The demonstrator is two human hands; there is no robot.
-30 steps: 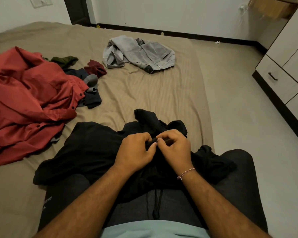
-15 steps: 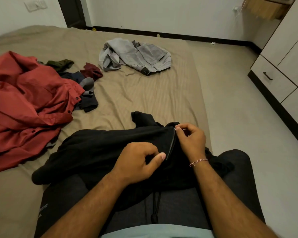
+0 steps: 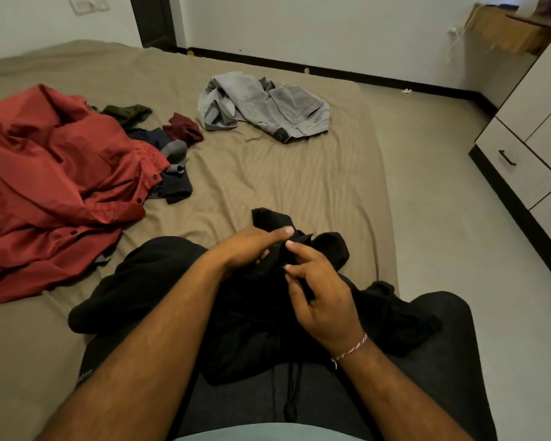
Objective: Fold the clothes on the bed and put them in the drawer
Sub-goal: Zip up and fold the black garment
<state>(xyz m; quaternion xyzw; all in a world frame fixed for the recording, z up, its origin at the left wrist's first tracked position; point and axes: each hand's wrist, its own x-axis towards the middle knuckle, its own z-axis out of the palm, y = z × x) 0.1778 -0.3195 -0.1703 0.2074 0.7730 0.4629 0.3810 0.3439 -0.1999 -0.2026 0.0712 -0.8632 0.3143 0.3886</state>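
On lap at 6 o'clock: black garment [image 3: 159, 281]; left hand [image 3: 252, 246] flat, fingers straight; right hand [image 3: 323, 300] pinches its fabric

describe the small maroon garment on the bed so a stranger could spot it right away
On the tan bed, find the big red shirt at left; a heap of small clothes lies along its right edge. The maroon garment is the crumpled piece at that heap's far right, the only dark wine-red item there.

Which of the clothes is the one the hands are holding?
The black garment, lying across the person's lap. Both the left hand and right hand are on it; the red shirt and grey garment lie untouched farther up the bed.
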